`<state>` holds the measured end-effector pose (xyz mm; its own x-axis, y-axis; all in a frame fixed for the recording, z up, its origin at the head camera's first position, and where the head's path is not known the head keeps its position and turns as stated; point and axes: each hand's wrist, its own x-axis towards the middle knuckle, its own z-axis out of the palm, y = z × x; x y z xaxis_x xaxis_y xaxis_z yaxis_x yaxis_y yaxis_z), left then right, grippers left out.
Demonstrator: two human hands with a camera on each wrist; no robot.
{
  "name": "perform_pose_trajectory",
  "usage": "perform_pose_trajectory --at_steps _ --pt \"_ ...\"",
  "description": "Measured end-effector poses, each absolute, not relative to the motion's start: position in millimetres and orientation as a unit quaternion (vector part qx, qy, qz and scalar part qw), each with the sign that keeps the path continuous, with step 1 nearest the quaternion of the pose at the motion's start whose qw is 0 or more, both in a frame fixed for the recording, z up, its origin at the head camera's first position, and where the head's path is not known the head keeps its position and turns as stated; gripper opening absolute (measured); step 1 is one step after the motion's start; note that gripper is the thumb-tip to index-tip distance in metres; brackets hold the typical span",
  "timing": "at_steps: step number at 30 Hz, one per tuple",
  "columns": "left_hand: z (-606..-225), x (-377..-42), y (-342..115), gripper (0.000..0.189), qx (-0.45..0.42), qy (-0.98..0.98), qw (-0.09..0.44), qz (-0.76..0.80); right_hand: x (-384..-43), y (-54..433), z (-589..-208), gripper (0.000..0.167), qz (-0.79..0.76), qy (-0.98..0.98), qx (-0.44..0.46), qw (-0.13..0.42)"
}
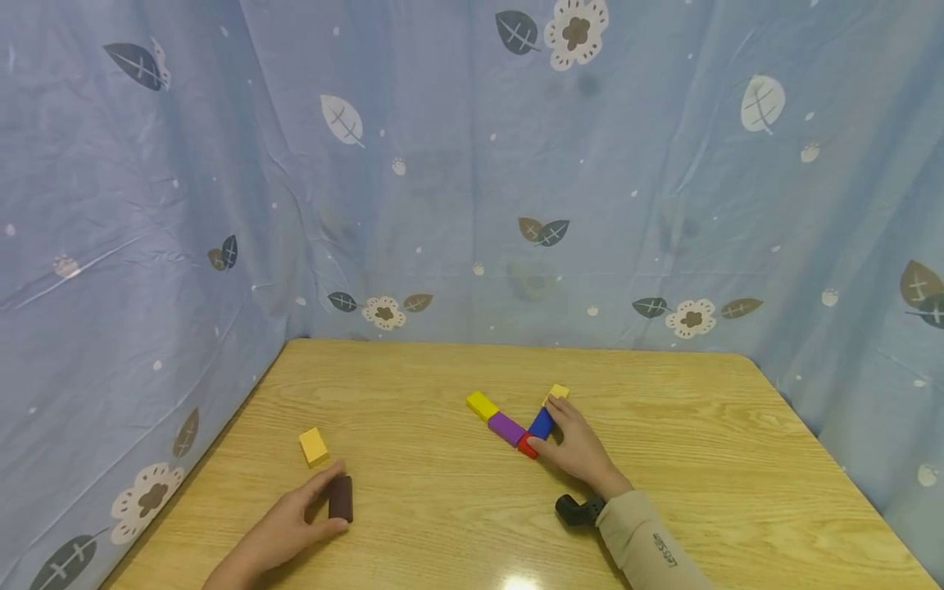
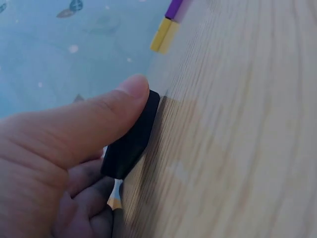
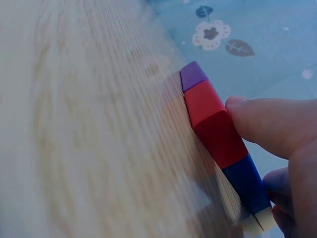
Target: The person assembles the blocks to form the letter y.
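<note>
My left hand (image 1: 283,524) pinches a dark brown block (image 1: 341,499) between thumb and fingertips, low at the left of the table. In the left wrist view this block (image 2: 132,141) looks nearly black and tilted. Just beyond that hand lies an orange-yellow block (image 1: 313,447). Blocks form a V right of centre: yellow (image 1: 483,406), purple (image 1: 507,428), red (image 1: 528,445) at the corner, blue (image 1: 542,424) and pale yellow (image 1: 557,392). My right hand (image 1: 578,447) touches the red block with its thumb, and its fingers reach the pale yellow one. Its other fingers are partly hidden.
The wooden table (image 1: 413,492) has a blue patterned curtain (image 1: 442,180) behind it and along its sides. A black curved device (image 1: 578,511) sits at the right wrist, by the beige sleeve (image 1: 652,545).
</note>
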<state>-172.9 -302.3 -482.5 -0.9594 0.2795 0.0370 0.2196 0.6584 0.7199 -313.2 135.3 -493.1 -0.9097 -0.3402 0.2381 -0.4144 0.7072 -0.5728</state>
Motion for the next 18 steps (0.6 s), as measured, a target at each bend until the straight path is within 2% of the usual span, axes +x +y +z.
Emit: perform_pose_trajectory --at_steps 11,18 --pt "-483.6 -172.4 -299.3 0.080 0.136 0.928 0.015 0.346 -313.7 135.8 -494.1 0.080 0.325 -0.922 0.202 0.057" --pt "-481.6 -170.7 -296.3 0.077 0.100 0.921 0.011 0.377 -314.1 136.3 -494.4 0.080 0.330 -0.920 0.203 0.054"
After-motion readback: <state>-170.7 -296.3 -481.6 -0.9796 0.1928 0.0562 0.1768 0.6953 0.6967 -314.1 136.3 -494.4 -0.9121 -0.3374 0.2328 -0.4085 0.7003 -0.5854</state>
